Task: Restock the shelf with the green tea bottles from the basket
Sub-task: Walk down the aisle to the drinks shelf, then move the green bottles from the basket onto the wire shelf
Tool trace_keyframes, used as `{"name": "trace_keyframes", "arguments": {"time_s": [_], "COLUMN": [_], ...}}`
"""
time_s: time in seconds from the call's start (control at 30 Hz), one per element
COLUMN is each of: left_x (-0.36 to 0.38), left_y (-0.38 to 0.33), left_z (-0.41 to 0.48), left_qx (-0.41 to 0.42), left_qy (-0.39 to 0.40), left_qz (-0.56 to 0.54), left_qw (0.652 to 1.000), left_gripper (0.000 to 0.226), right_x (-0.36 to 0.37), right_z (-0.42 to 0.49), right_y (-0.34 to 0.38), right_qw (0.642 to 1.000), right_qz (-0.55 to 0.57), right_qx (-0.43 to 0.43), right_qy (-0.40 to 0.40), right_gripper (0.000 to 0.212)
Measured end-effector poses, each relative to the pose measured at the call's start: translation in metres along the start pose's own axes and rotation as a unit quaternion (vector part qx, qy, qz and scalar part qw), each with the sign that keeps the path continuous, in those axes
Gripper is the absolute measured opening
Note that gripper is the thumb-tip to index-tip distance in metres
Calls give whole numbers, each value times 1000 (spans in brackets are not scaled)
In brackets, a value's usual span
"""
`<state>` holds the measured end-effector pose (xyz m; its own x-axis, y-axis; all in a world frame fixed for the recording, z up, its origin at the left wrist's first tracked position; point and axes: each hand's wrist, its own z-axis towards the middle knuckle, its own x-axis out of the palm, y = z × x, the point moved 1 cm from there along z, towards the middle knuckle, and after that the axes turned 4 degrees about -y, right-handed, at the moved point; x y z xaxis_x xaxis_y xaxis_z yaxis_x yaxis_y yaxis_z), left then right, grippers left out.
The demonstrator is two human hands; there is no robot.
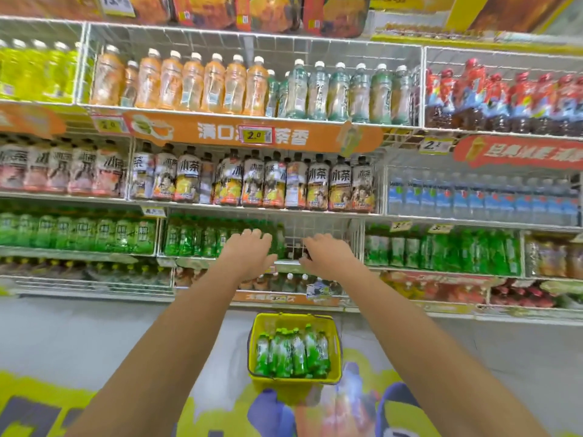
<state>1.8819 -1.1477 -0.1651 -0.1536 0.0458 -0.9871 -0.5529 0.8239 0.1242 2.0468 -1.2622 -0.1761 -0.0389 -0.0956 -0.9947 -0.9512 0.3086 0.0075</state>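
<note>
Your left hand reaches into the shelf with its fingers straight and released, their tips against the shelved green bottles. One bottle stands just right of them. Your right hand is beside it, its fingers loose too and grasping nothing, in front of the bare wire gap that opens just beyond their tips. The green tea bottles for restocking stand packed upright in the yellow basket, on the floor well below both sets of fingers, between your forearms.
</note>
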Motion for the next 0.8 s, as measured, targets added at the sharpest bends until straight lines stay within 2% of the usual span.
{"name": "trace_keyframes", "arguments": {"time_s": [0.2,0.33,0.4,0.6,0.8], "left_x": [31,56,71,125,188], "left_y": [-8,-13,-15,-27,-47], "left_z": [49,75,86,118,144], "left_qx": [34,45,46,37,17], "left_qy": [17,40,52,109,187], "left_qz": [-6,-17,-23,-60,-60], "left_qw": [999,998,997,992,980], "left_gripper": [57,56,55,57,59], "right_x": [32,57,70,134,209], "right_z": [26,43,50,75,95], "right_y": [-22,-34,-40,-58,-77], "right_qw": [999,998,997,992,982], "right_qz": [3,15,20,44,31], "right_qx": [40,53,52,50,9], "right_qy": [18,38,47,110,187], "right_gripper": [60,47,49,49,55]}}
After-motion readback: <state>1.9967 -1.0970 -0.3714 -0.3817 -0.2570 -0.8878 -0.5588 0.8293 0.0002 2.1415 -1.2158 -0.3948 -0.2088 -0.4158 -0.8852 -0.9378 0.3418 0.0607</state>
